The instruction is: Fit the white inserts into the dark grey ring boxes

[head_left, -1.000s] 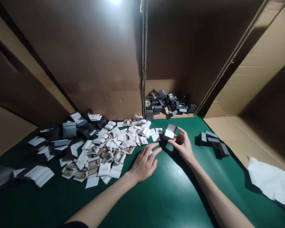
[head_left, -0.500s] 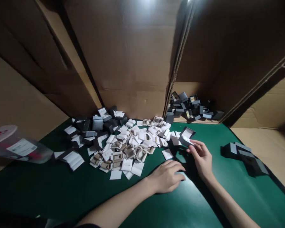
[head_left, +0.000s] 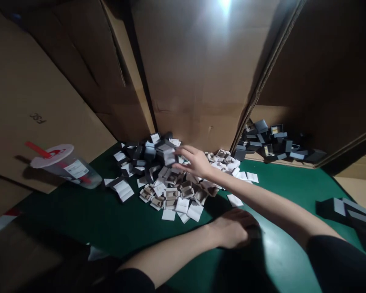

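Note:
My right hand [head_left: 195, 161] reaches across to the left, over a heap of small dark grey boxes [head_left: 142, 154]. Its fingertips close on one small grey box [head_left: 166, 154] at the top of that heap. My left hand [head_left: 234, 232] lies knuckles up on the green table [head_left: 110, 219], under my right forearm. Its fingers are curled under, and shadow hides whatever is inside them. Between the two hands spreads a pile of white and beige card inserts [head_left: 177, 191].
A lidded plastic cup with a red straw [head_left: 64, 165] lies at the left. Cardboard walls [head_left: 201, 81] close off the back. More small boxes [head_left: 271, 142] fill a carton at the back right. A few dark boxes [head_left: 344, 209] lie at the right, and a loose white insert [head_left: 234, 200] sits near my forearm.
My right hand has carried the small box from the right of the insert pile across to the dark box heap at the left. My left hand curled and stayed low. The view swung left.

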A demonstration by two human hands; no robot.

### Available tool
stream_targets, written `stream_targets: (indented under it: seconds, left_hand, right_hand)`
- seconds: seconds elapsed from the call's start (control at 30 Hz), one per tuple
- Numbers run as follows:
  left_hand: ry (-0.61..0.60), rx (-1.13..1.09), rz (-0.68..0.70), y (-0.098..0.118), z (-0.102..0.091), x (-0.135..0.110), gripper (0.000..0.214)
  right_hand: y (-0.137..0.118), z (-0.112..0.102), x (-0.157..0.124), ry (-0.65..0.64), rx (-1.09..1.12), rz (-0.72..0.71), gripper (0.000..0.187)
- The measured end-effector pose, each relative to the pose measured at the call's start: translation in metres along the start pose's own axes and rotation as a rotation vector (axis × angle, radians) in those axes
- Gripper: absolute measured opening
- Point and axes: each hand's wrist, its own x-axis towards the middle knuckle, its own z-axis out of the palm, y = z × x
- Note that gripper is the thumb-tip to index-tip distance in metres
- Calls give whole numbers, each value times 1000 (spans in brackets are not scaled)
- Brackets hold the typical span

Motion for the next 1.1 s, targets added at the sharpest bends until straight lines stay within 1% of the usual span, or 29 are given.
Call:
stream_targets:
  seconds: [0.07,0.1,0.13,0.17,0.23,0.3,0.33,0.37,0.43,0.5,0.57,0.63,0.67,0.7,0.77,0.83,0.9,1.0,1.03,1.1]
  left_hand:
    - [-20,5,10,-1,5,0,23]
    - [-31,10,13,-2,6,0,24]
    - [-31,15,8,-2,7,-1,24]
    - [-21,19,-1,-2,6,-1,24]
    - [6,23,-7,0,2,-2,23]
    - [-9,25,0,1,-5,-2,23]
    - [-30,22,-5,1,-8,-2,23]
    - [-50,14,-11,1,-11,-2,23]
    - [-46,-19,-13,0,-14,-1,23]
    - [1,-55,21,-3,-15,0,23]
    - [37,-76,53,-5,-15,1,22]
    - [43,-80,57,-6,-14,2,22]
    - [40,-79,58,-6,-14,2,23]
    - [37,-77,57,-6,-15,2,23]
    - [39,-72,39,-5,-17,2,23]
    - [66,-63,-35,-5,-20,3,22]
    - [125,-53,-183,-5,-23,4,23]
    - [199,-38,-416,-5,-25,5,28]
    - [202,-34,-464,-6,-26,6,29]
    - [186,-28,-509,-6,-26,7,28]
  right_hand:
    - [6,18,33,94,-40,66,36]
    - [8,25,43,151,-42,131,37]
    - [8,30,47,188,-38,177,36]
    - [8,33,45,201,-35,191,32]
    - [6,30,24,136,-37,123,22]
    - [7,16,-14,75,-62,34,17]
    - [10,5,-38,88,-67,19,16]
    - [13,-8,-63,107,-82,32,16]
    - [22,-41,-116,168,-163,118,17]
    - [33,-77,-170,260,-378,218,16]
    - [43,-109,-220,255,-619,384,22]
    - [49,-132,-264,298,-902,645,39]
    - [50,-139,-282,351,-1021,764,48]
    - [51,-144,-298,383,-1093,874,53]
    - [50,-146,-321,445,-1135,1022,64]
    - [48,-143,-332,467,-1114,1068,71]
    - [47,-138,-332,443,-1069,1028,72]
    - [45,-130,-317,360,-944,881,62]
    - [44,-127,-311,335,-883,827,57]
    - [38,-121,-297,283,-723,699,44]
